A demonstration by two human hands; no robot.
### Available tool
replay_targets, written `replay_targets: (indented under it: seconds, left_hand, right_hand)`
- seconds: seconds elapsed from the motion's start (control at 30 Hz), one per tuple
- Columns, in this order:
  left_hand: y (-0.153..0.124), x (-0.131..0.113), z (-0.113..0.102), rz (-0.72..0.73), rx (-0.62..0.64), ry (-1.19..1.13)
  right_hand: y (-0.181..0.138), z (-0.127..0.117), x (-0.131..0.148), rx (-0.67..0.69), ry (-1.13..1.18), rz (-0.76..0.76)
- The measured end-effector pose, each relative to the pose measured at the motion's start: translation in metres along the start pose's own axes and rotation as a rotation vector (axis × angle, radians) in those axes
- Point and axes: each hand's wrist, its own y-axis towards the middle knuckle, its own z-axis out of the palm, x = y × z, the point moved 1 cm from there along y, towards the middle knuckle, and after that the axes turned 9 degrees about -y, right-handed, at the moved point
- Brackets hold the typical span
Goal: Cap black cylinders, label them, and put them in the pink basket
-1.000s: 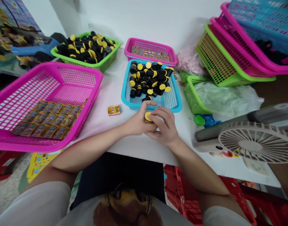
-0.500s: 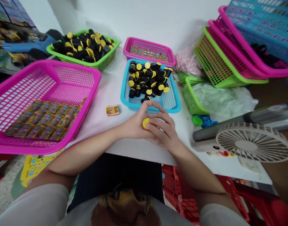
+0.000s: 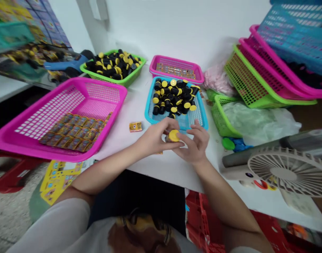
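A small canister with a round yellow cap (image 3: 174, 135) is pinched between my two hands above the front of the white table, cap facing up. My left hand (image 3: 158, 136) curls around its body, fingers behind and thumb in front, hiding most of it. My right hand (image 3: 194, 144) meets the cap's right side with its thumb and a finger, the other fingers loosely bent. Behind the hands stands a blue basket (image 3: 186, 123) of black canisters with yellow caps (image 3: 174, 96). A printed gold packet (image 3: 135, 127) lies to the left of my hands.
At left, a pink basket (image 3: 118, 102) holds rows of printed packets (image 3: 73, 131). A green basket (image 3: 129, 80) of canisters and a pink basket (image 3: 154, 66) stand behind. Stacked baskets (image 3: 256, 80), a plastic bag (image 3: 263, 117) and a small fan (image 3: 284, 172) occupy the right.
My hands have parted slightly and the yellow cap is tilted more upward, between my fingers. The view has shifted, so things sit farther right and a little lower in the picture.
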Motion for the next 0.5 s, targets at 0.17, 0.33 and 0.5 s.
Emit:
replay_targets:
  seconds: [0.17, 0.33, 0.5]
  left_hand:
    - [-0.040, -0.062, -0.029, -0.003, 0.074, 0.331]
    - [-0.039, -0.108, -0.095, -0.139, 0.027, 0.645]
    - [0.002, -0.065, -0.188, -0.696, -0.009, 0.926]
  right_hand:
    - [-0.004, 0.001, -0.016, 0.117, -0.190, 0.096]
    - [-0.003, 0.008, -0.025, 0.294, -0.203, 0.214]
    - [-0.006, 0.013, -0.019, 0.429, -0.120, 0.299]
